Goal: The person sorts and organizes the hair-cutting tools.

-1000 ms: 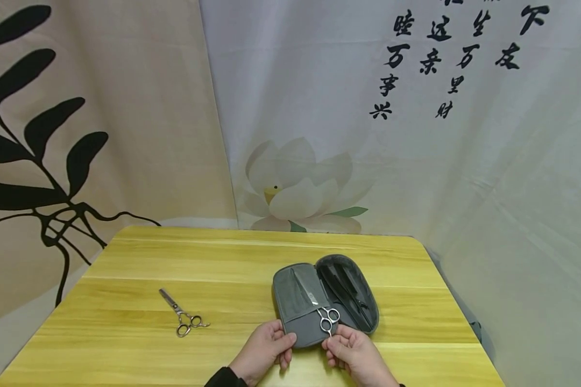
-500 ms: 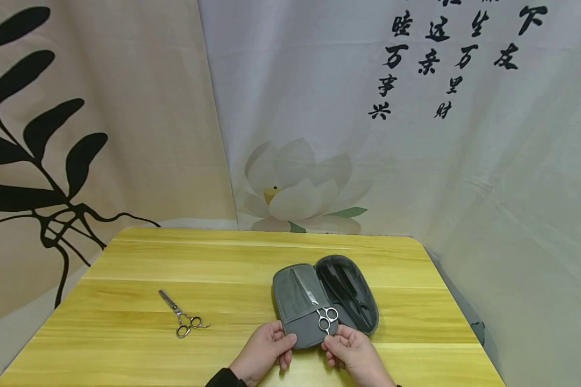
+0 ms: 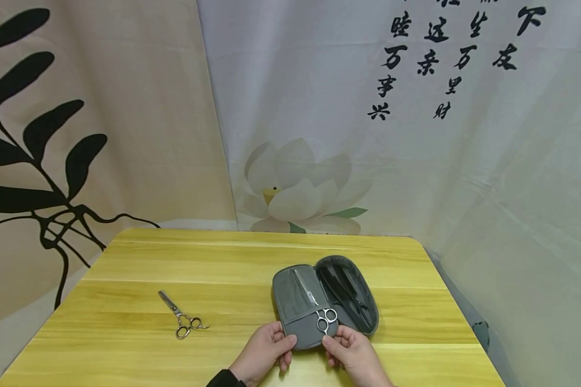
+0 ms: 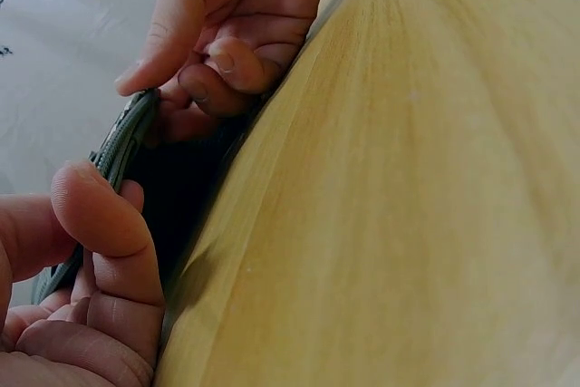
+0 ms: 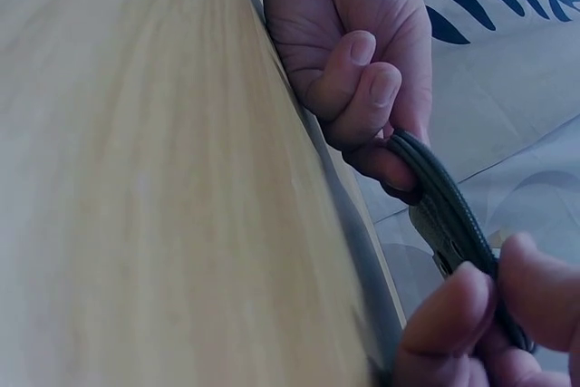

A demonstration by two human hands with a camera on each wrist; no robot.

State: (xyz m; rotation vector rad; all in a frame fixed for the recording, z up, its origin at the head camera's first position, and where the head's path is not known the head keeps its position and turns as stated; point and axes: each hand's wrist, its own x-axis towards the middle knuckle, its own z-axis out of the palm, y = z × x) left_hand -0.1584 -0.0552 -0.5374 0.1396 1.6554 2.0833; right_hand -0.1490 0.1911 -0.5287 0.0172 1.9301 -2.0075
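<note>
A grey zippered case (image 3: pixel 300 329) lies spread out near the table's front. My left hand (image 3: pixel 261 352) pinches the near left corner of its left half, thumb on top. My right hand (image 3: pixel 358 356) pinches that half's near right corner, its thumb against the tail of silver scissors (image 3: pixel 323 324). Their blades are tucked in a grey pocket; the ring handles show. Black tools (image 3: pixel 345 294), perhaps combs, fill the right half. Both wrist views show the case edge (image 4: pixel 118 147) between thumbs and curled fingers. Thinning scissors (image 3: pixel 183 317) lie apart, left of my left hand.
The wooden table (image 3: pixel 126 355) has rounded far corners. Behind it hangs a pale cloth (image 3: pixel 489 161) with printed leaves, a lotus and black characters. A dark sleeve (image 3: pixel 225 378) shows at my left wrist.
My right thumb and the handles of the scissors in the case have shifted slightly left. My left hand, the case and the thinning scissors stay put.
</note>
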